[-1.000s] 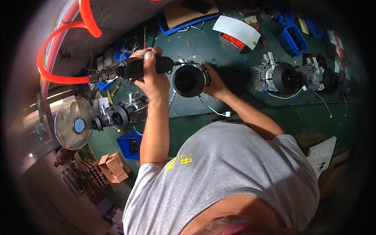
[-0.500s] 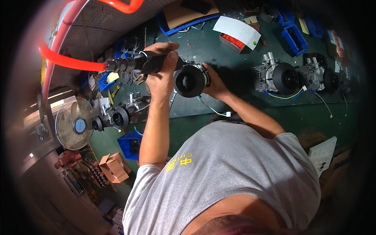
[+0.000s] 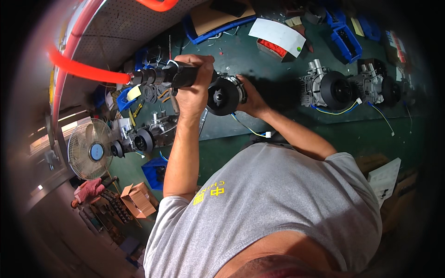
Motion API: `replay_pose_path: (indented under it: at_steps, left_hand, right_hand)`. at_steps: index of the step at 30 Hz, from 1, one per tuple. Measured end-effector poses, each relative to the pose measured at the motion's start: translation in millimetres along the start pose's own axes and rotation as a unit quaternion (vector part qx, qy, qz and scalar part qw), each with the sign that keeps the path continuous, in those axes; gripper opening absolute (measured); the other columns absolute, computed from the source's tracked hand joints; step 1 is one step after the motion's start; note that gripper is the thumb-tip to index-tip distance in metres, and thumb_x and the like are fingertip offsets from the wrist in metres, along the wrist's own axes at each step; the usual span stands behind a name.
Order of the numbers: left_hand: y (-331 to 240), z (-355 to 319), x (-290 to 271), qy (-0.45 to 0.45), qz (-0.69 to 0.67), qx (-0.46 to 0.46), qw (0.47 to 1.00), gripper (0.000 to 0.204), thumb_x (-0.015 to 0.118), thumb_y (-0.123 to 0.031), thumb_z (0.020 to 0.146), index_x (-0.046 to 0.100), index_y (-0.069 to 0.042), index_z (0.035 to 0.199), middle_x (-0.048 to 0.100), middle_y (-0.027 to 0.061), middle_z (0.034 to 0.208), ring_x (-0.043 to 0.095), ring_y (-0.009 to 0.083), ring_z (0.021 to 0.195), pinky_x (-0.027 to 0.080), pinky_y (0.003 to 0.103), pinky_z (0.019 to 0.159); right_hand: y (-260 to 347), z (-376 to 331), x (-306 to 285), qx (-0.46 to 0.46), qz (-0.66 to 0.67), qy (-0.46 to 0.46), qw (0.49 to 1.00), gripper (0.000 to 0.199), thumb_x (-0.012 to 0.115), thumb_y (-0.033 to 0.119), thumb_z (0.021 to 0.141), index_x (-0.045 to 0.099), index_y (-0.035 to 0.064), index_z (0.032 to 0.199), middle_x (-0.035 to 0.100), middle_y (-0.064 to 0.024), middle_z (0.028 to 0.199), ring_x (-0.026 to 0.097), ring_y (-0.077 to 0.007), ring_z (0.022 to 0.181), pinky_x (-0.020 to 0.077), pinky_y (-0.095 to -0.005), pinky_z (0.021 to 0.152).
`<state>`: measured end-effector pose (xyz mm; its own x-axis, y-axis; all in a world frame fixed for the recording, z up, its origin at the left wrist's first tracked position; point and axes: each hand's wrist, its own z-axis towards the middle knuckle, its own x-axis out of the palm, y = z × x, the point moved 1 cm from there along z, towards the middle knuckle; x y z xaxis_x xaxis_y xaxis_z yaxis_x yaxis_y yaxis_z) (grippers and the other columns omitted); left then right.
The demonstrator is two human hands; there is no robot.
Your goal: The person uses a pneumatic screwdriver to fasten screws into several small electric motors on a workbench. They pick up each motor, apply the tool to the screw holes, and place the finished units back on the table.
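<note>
My left hand [image 3: 193, 95] is wrapped around a black air tool [image 3: 183, 77] fed by a red hose [image 3: 88, 72]. The tool's front end points at the upper left of a metal motor unit with a round black fan housing [image 3: 218, 98]; its tip is hidden. From the right side, my right hand [image 3: 251, 98] grips that unit, its fingers partly out of sight behind it. A thin wire lead with a white connector [image 3: 268, 135] hangs from the unit over the bench edge.
Similar motor units [image 3: 336, 90] stand along the green bench [image 3: 278, 121] to the right, and more [image 3: 144, 140] to the left. At the back are a red parts box [image 3: 271, 48], a white sheet [image 3: 279, 34] and blue bins [image 3: 346, 44]. A fan [image 3: 90, 149] stands at left.
My left hand and the air tool have shifted slightly toward the motor unit, and the thumb now lies lower against the tool. My right hand keeps its grip.
</note>
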<state>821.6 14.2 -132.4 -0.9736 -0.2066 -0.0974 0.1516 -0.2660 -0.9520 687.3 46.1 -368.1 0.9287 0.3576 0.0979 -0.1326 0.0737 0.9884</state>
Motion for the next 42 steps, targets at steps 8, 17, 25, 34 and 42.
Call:
replay_pose_path:
  at_steps: [8, 17, 25, 34, 42]
  left_hand:
    - [-1, 0, -1, -0.024, -0.003, 0.014, 1.0, 0.012, 0.073, 0.003, 0.088, 0.062, -0.001, 0.092, 0.07, 0.0067, 0.088, 0.069, 0.0153, 0.085, 0.057, 0.034, 0.087]
    - [-20, 0, -11, -0.012, -0.048, 0.075, 0.996, 0.009, 0.075, 0.001, 0.086, 0.073, 0.001, 0.095, 0.076, 0.0077, 0.097, 0.069, 0.013, 0.088, 0.055, 0.029, 0.082]
    - [-59, -26, -65, -0.087, 0.081, 0.12, 0.986, 0.011, 0.079, -0.003, 0.087, 0.077, -0.001, 0.098, 0.073, 0.002, 0.086, 0.066, 0.0083, 0.077, 0.053, 0.024, 0.07]
    - [-37, -116, -79, -0.181, -0.08, 0.015, 0.98, 0.01, 0.074, 0.002, 0.086, 0.067, 0.0, 0.094, 0.072, 0.0096, 0.094, 0.066, 0.0138, 0.082, 0.056, 0.028, 0.076]
    - [-25, -121, -77, -0.208, -0.129, 0.062, 0.968, 0.013, 0.074, 0.002, 0.087, 0.066, 0.0, 0.096, 0.072, 0.0115, 0.094, 0.067, 0.0153, 0.083, 0.057, 0.029, 0.075]
  right_hand:
    - [30, 0, 2, 0.013, 0.031, 0.009, 0.999, 0.096, 0.091, 0.011, 0.066, 0.042, 0.005, 0.148, 0.056, -0.0119, 0.137, 0.054, -0.0233, 0.13, 0.0449, -0.0392, 0.111]
    - [5, -2, 1, 0.017, -0.021, 0.026, 0.999, 0.102, 0.087, 0.013, 0.072, 0.031, -0.0004, 0.156, 0.054, -0.0147, 0.143, 0.052, -0.0252, 0.133, 0.0408, -0.0371, 0.115]
    - [2, -4, 2, 0.036, 0.009, 0.053, 0.998, 0.099, 0.082, 0.006, 0.081, 0.021, 0.0004, 0.159, 0.054, -0.0135, 0.142, 0.051, -0.0206, 0.133, 0.0439, -0.0337, 0.111]
    - [26, -6, 13, -0.016, -0.161, 0.04, 0.986, 0.079, 0.087, 0.01, 0.081, 0.038, 0.0073, 0.143, 0.06, -0.0108, 0.136, 0.061, -0.0223, 0.124, 0.0498, -0.0345, 0.105]
    - [31, -4, 14, 0.002, -0.116, 0.046, 0.992, 0.076, 0.089, 0.008, 0.077, 0.042, 0.0081, 0.137, 0.061, -0.0099, 0.134, 0.062, -0.022, 0.122, 0.0503, -0.0343, 0.104]
